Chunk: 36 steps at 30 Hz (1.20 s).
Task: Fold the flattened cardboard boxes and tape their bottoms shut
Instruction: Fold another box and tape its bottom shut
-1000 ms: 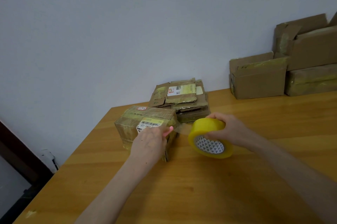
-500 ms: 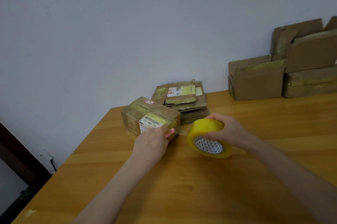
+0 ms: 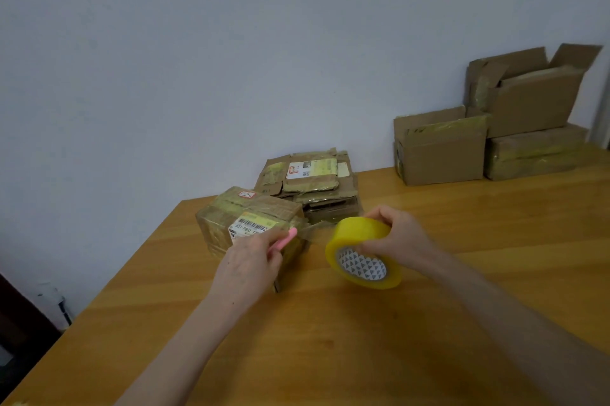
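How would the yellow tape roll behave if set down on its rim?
Being round, the tape roll would probably roll on the smooth table. It looks stiff: the right hand grips it without denting it. The strip stretched to the box might hold it back.

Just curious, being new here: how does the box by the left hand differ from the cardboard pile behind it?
The box stands folded up; the pile lies flat. The left hand, gripping a pink tool, is at the box, and tape runs from it to the roll in the right hand; no hand touches the pile. Both are worn brown cardboard with labels.
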### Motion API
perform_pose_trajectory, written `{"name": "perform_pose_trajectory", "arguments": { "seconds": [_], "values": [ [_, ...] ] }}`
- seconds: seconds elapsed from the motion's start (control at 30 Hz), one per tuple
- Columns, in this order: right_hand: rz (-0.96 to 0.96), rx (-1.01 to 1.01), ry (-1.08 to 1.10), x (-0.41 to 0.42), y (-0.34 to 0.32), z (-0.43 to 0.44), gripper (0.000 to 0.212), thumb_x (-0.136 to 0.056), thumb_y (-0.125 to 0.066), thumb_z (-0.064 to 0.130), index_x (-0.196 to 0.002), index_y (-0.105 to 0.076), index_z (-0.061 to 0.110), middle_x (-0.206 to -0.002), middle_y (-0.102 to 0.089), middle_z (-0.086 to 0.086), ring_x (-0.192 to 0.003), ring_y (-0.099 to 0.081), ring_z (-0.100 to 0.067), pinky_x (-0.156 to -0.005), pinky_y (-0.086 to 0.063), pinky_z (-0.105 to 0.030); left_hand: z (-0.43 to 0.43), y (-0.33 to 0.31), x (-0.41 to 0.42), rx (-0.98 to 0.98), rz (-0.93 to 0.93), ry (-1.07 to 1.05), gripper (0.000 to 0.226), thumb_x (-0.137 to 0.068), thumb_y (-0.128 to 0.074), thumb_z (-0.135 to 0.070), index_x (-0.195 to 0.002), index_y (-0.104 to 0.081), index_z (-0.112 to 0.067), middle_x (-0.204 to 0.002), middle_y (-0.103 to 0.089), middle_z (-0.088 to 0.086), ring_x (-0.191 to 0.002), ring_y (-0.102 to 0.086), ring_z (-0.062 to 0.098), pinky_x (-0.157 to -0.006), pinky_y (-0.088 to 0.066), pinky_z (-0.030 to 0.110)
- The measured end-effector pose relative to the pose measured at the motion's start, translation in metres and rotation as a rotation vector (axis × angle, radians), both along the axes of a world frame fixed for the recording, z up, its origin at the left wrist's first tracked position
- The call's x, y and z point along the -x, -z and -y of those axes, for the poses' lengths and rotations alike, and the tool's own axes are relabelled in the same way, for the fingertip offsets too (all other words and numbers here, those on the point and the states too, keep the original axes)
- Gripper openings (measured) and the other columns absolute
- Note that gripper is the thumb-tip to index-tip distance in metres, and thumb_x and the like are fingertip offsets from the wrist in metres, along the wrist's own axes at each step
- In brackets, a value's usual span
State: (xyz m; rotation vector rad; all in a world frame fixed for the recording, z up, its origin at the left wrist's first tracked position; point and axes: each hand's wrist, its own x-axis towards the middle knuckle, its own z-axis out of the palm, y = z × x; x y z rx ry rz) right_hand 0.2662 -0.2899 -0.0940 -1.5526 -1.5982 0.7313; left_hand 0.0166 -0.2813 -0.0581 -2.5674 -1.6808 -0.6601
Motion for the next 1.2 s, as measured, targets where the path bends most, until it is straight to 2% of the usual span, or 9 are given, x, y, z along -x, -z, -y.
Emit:
{"name": "perform_pose_trajectory", "arguments": {
  "seconds": [0.13,0.27,0.43,0.6,0.73,0.8,0.9,1.03,1.2],
  "values": [
    [0.063,-0.011,0.004,0.001,-0.004,0.001,0.043,-0.065,-0.081,0.031,-0.098,-0.054,0.029,-0.1,-0.056,0.008,-0.092,-0.055,-0.011,-0.075,-0.055,-0.033,-0.002,0.0,0.002,0.019,-0.004,0.013,0.038,-0.093,-0.05,-0.016,-0.126,-0.058,-0.03,-0.071,-0.065,-0.006,-0.049,-0.055,0.005,-0.052,-0.051,0.017],
    [0.081,-0.011,-0.036,0.003,-0.006,0.001,0.043,-0.066,-0.081,0.028,-0.1,-0.055,0.029,-0.101,-0.057,0.007,-0.093,-0.055,-0.01,-0.074,-0.054,-0.031,-0.008,0.0,-0.001,0.008,-0.084,0.025,0.033,-0.095,-0.048,-0.023,-0.125,-0.061,-0.028,-0.073,-0.066,-0.004,-0.05,-0.05,0.002,-0.05,-0.041,0.009],
    [0.088,-0.008,-0.033,0.004,-0.007,0.0,0.047,-0.064,-0.082,0.029,-0.103,-0.056,0.028,-0.1,-0.057,0.009,-0.091,-0.055,-0.008,-0.072,-0.054,-0.028,-0.011,-0.001,-0.005,-0.006,-0.129,0.003,0.032,-0.097,-0.046,-0.028,-0.125,-0.06,-0.027,-0.082,-0.066,-0.002,-0.058,-0.052,0.008,-0.062,-0.051,0.02],
    [0.063,-0.012,-0.041,0.002,-0.005,-0.002,0.045,-0.064,-0.082,0.029,-0.1,-0.055,0.029,-0.1,-0.058,0.008,-0.091,-0.056,-0.009,-0.072,-0.054,-0.029,-0.013,0.001,-0.002,0.012,-0.101,0.002,0.028,-0.097,-0.047,-0.03,-0.119,-0.064,-0.027,-0.071,-0.061,-0.004,-0.05,-0.047,0.003,-0.052,-0.042,0.014],
    [0.064,-0.023,-0.057,0.003,-0.006,-0.002,0.043,-0.064,-0.082,0.028,-0.096,-0.054,0.033,-0.099,-0.058,0.008,-0.091,-0.056,-0.008,-0.071,-0.054,-0.028,-0.017,0.004,-0.009,0.013,-0.135,-0.01,0.03,-0.099,-0.043,-0.034,-0.115,-0.066,-0.023,-0.073,-0.062,-0.002,-0.053,-0.048,0.009,-0.058,-0.051,0.023],
    [0.058,-0.018,-0.058,0.002,-0.006,-0.001,0.043,-0.064,-0.082,0.027,-0.097,-0.054,0.032,-0.1,-0.058,0.008,-0.09,-0.057,-0.008,-0.07,-0.053,-0.026,-0.019,0.006,-0.011,0.038,-0.117,0.006,0.031,-0.099,-0.042,-0.036,-0.114,-0.066,-0.023,-0.07,-0.06,-0.003,-0.05,-0.046,0.007,-0.053,-0.046,0.02],
    [0.039,-0.002,-0.048,0.0,-0.006,0.0,0.044,-0.064,-0.082,0.027,-0.099,-0.056,0.029,-0.1,-0.059,0.007,-0.091,-0.058,-0.01,-0.073,-0.056,-0.031,-0.016,0.008,-0.005,0.049,-0.021,0.07,0.031,-0.097,-0.046,-0.038,-0.116,-0.067,-0.027,-0.065,-0.062,-0.005,-0.042,-0.042,0.002,-0.045,-0.036,0.012],
    [0.037,0.004,-0.043,0.001,-0.006,0.001,0.045,-0.065,-0.082,0.029,-0.101,-0.056,0.029,-0.101,-0.059,0.006,-0.093,-0.058,-0.012,-0.075,-0.056,-0.034,-0.009,0.006,0.006,0.061,0.013,0.059,0.029,-0.094,-0.054,-0.027,-0.121,-0.062,-0.029,-0.068,-0.063,-0.008,-0.043,-0.045,0.003,-0.047,-0.044,0.014],
    [0.025,-0.005,-0.056,0.004,-0.008,0.002,0.044,-0.065,-0.082,0.027,-0.1,-0.055,0.029,-0.099,-0.059,0.007,-0.089,-0.057,-0.011,-0.07,-0.054,-0.029,-0.008,0.007,0.002,0.013,-0.089,0.021,0.031,-0.096,-0.046,-0.043,-0.116,-0.065,-0.031,-0.058,-0.057,-0.008,-0.04,-0.042,0.003,-0.046,-0.043,0.014]
  ]
}}
